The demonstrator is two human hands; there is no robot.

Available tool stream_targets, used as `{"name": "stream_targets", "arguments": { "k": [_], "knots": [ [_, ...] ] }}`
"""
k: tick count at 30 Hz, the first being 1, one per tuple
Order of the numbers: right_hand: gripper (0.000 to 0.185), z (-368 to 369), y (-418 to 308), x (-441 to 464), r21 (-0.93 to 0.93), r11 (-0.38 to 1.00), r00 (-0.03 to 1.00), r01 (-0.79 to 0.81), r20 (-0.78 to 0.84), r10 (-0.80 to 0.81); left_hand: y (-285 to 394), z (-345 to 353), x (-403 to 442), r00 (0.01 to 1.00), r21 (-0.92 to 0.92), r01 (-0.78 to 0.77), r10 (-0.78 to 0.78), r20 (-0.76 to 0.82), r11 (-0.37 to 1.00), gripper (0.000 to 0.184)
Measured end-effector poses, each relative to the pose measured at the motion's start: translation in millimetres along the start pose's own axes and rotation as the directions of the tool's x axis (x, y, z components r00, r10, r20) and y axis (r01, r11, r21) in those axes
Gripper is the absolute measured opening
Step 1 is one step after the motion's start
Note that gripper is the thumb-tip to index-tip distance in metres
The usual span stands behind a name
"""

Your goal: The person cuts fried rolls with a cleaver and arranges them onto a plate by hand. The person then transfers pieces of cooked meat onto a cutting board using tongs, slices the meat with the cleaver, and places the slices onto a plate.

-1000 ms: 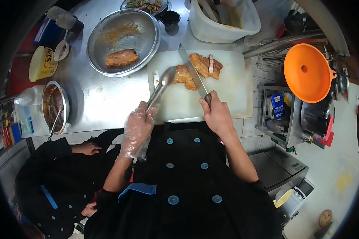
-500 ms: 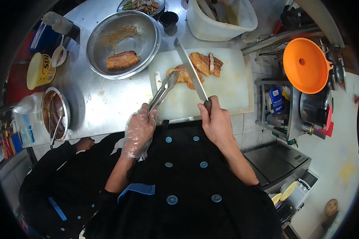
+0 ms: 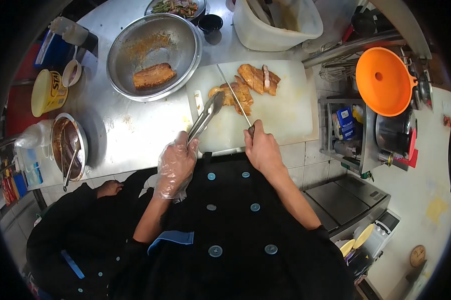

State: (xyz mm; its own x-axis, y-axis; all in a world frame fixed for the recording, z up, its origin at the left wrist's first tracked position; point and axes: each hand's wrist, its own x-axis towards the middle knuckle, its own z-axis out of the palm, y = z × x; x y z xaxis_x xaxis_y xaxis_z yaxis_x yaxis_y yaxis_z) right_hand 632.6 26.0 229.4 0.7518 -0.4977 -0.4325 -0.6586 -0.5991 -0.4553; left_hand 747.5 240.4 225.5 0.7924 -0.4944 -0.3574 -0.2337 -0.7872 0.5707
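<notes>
My left hand [image 3: 177, 164], in a clear plastic glove, is closed around metal tongs [image 3: 203, 118]. The tips of the tongs reach the left end of a browned slab of cooked meat [image 3: 230, 93] on the white cutting board [image 3: 280, 117]. In my bare right hand [image 3: 263, 150] is a kitchen knife [image 3: 237, 98], gripped by its dark handle. Its blade, seen nearly edge-on, lies across that meat. Several cut pieces of meat [image 3: 259, 79] rest just to the right, one turned to show a pale side.
Left of the board, a metal strainer [image 3: 116, 62] holds another meat slab [image 3: 154, 76]. A sauce bowl [image 3: 85, 150] with a utensil stands near the table's left edge. Behind are a small black cup [image 3: 210, 23] and a white tub [image 3: 275, 42]. A person in black stands at my left.
My right hand has moved slightly left, and the knife has shifted left across the meat, its blade now more edge-on. The left hand and tongs have hardly moved.
</notes>
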Motion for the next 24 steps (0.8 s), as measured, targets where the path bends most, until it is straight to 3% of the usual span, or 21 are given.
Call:
{"name": "stream_targets", "arguments": {
  "k": [10, 16, 22, 24],
  "knots": [
    [0.025, -0.4, 28.0, -22.5, 0.110, 0.994, 1.000, 0.024, -0.019, -0.022, 3.6, 3.4, -0.9, 1.000, 0.019, 0.024, -0.024, 0.002, 1.000, 0.026],
    [0.027, -4.7, 53.1, -58.1, 0.092, 0.992, 0.996, -0.081, 0.040, 0.078, 1.6, 1.7, 7.4, 1.000, -0.004, -0.011, 0.012, 0.009, 1.000, 0.029],
    [0.028, -33.9, 17.2, -53.1, 0.106, 0.994, 0.999, 0.041, -0.030, -0.038, -8.8, -9.3, -2.3, 1.000, -0.154, 0.003, -0.004, -0.010, 0.988, 0.029],
    [0.027, -45.5, -10.4, -54.6, 0.239, 0.964, 0.985, 0.120, -0.151, -0.085, -18.9, -16.3, -3.8, 1.000, -0.120, -0.012, 0.008, -0.027, 0.993, 0.028]
  ]
}}
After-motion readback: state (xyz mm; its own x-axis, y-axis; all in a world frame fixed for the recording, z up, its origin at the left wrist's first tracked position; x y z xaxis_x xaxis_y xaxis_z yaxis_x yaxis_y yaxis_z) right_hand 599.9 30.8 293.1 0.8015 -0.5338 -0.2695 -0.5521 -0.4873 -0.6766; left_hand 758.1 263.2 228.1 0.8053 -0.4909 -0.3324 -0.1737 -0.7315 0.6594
